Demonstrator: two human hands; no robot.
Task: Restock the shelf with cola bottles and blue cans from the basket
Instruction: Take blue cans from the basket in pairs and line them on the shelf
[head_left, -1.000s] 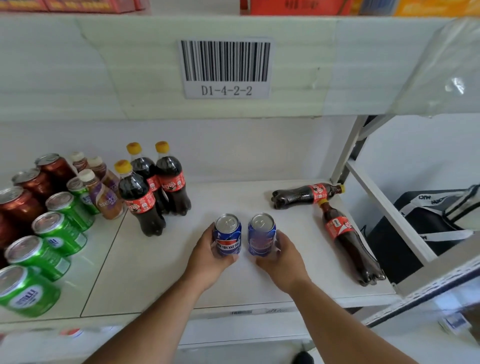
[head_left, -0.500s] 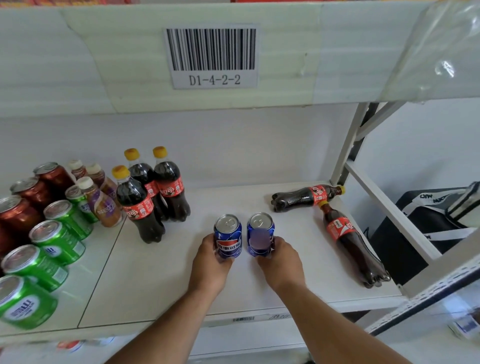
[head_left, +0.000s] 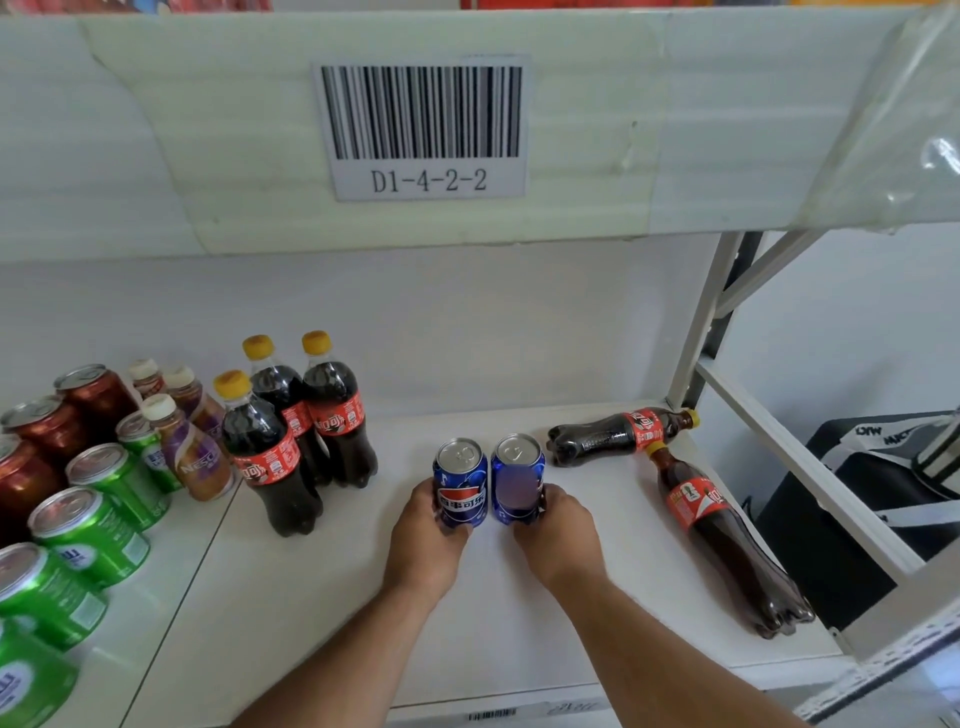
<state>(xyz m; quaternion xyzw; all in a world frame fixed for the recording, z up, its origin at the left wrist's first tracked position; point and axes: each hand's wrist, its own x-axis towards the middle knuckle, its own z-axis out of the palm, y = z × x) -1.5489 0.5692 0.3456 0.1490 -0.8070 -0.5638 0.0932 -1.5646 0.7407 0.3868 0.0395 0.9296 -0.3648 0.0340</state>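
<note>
blue cans: 2, upright side by side mid-shelf, nearly touching; left can (head_left: 461, 488), right can (head_left: 517, 480)
cola bottles: 5 total; 3 standing (head_left: 291, 431) in a cluster left of the cans, yellow caps; 2 lying down at right, one (head_left: 621, 434) across the back, one (head_left: 722, 535) pointing toward the front edge, caps close together
green cans: 6 seen (head_left: 98, 514), far left, tilted by the wide lens
red cans: 3 seen (head_left: 62, 421), behind the green ones
coffee bottles: 3–4 small ones (head_left: 189, 454), count unsure, partly hidden
shelf: white board (head_left: 322, 613) held all of the above; barcode tag (head_left: 423, 127) read D1-4-2-2 on the edge above
left hand: (head_left: 423, 545) fingers wrapped round lower half of left can, arm reached forward
right hand: (head_left: 558, 530) fingers wrapped round lower half of right can
bag: black with white straps (head_left: 883, 499), beyond shelf frame at right; contents not visible
</note>
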